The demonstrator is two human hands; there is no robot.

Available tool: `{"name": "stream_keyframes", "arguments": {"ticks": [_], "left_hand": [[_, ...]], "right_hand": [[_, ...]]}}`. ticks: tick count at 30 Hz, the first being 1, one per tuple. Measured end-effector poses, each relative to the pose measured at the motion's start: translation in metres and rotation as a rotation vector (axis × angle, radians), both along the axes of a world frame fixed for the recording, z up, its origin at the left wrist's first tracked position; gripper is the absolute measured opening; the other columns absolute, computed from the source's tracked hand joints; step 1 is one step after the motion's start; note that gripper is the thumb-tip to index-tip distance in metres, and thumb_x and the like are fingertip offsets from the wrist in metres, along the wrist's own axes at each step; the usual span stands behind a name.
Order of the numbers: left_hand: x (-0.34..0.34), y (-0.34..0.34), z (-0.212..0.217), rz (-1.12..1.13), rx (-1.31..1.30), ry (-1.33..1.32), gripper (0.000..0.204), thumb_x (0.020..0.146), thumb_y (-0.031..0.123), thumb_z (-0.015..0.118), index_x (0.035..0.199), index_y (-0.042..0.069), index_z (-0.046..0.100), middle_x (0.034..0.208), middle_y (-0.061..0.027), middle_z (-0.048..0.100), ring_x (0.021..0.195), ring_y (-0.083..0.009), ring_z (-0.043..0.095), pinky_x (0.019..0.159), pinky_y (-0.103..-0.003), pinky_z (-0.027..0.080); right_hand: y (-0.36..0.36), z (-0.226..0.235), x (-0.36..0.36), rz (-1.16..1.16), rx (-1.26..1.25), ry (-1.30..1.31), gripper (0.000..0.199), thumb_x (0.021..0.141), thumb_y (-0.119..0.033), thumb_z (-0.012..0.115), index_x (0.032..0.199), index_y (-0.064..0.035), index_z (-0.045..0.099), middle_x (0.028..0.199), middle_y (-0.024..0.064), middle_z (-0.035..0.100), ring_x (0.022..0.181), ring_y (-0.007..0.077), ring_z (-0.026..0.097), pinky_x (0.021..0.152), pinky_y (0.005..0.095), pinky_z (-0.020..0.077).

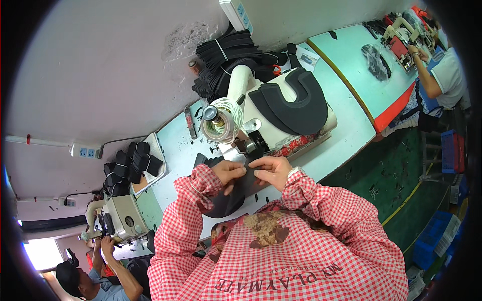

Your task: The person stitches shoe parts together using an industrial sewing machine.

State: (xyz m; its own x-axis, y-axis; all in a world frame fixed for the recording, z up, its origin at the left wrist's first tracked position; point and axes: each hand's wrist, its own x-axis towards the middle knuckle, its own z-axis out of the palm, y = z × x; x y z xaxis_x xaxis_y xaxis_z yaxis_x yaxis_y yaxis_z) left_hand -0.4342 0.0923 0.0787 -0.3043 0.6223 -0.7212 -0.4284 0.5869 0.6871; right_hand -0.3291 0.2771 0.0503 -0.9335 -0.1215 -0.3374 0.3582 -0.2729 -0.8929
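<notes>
My left hand [230, 173] and my right hand [272, 170] are close together at the front of a cream bench machine [329, 120]. Both pinch a black curved sheet piece [224, 204], whose far edge reaches the machine's metal working head [247, 145]. The piece's wide part hangs down below my left hand, near my apron. A clear round holder with pale cord [228, 118] stands on the machine, just beyond my hands. Several black U-shaped pieces [304, 100] lie stacked on top of the machine.
Bundled black pieces [228, 52] are piled against the wall, and more bundles [131, 168] lie at the left. A small tool [190, 123] and black scraps rest on the pale table [168, 138]. People work at machines on both sides. Blue crates [434, 238] stand at right.
</notes>
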Motion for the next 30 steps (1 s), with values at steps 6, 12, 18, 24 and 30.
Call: {"name": "stream_keyframes", "arguments": {"ticks": [6,12,18,24,30], "left_hand": [[-0.019,-0.016,-0.019,-0.471,0.022,0.522,0.026,0.088,0.026,0.054,0.087,0.001,0.063,0.065,0.0025,0.057,0.058,-0.0066,0.05,0.053,-0.022,0.038],[-0.053,-0.012,-0.014,-0.264,-0.247,0.257,0.026,0.085,0.022,0.057,0.097,0.001,0.065,0.079,-0.0062,0.064,0.066,-0.012,0.058,0.065,-0.027,0.045],[-0.057,-0.01,-0.011,-0.351,-0.215,0.474,0.025,0.084,0.021,0.058,0.099,0.003,0.065,0.079,-0.0059,0.064,0.065,-0.0125,0.058,0.062,-0.028,0.046],[-0.061,0.006,0.0,-0.459,-0.147,0.742,0.024,0.083,0.019,0.059,0.101,0.004,0.064,0.078,-0.0055,0.064,0.063,-0.013,0.058,0.057,-0.029,0.046],[-0.061,0.03,0.022,-0.585,-0.075,1.024,0.025,0.082,0.017,0.06,0.104,0.006,0.063,0.077,-0.0052,0.064,0.062,-0.0135,0.059,0.053,-0.029,0.046]], "right_hand": [[-0.011,-0.013,0.004,-0.03,0.432,0.062,0.023,0.079,-0.004,0.061,0.102,0.0024,0.061,0.077,0.0084,0.065,0.065,0.0107,0.062,0.061,0.0229,0.0507],[-0.034,-0.015,0.0,0.044,0.35,0.092,0.029,0.084,-0.008,0.056,0.111,0.003,0.058,0.081,0.0113,0.066,0.07,0.0148,0.065,0.062,0.0246,0.0503],[-0.026,-0.015,0.001,0.039,0.407,0.164,0.034,0.085,-0.008,0.054,0.117,0.0052,0.053,0.089,0.0148,0.066,0.075,0.0155,0.065,0.066,0.0254,0.0513],[0.023,-0.025,0.027,0.041,0.035,-0.191,0.034,0.086,-0.019,0.059,0.11,0.0045,0.057,0.09,0.0146,0.067,0.073,0.0187,0.066,0.06,0.0258,0.0508],[0.048,-0.015,0.009,-0.101,0.218,-0.034,0.033,0.084,-0.028,0.063,0.098,0.0023,0.062,0.08,0.0116,0.067,0.069,0.0184,0.065,0.059,0.0284,0.0497]]}}
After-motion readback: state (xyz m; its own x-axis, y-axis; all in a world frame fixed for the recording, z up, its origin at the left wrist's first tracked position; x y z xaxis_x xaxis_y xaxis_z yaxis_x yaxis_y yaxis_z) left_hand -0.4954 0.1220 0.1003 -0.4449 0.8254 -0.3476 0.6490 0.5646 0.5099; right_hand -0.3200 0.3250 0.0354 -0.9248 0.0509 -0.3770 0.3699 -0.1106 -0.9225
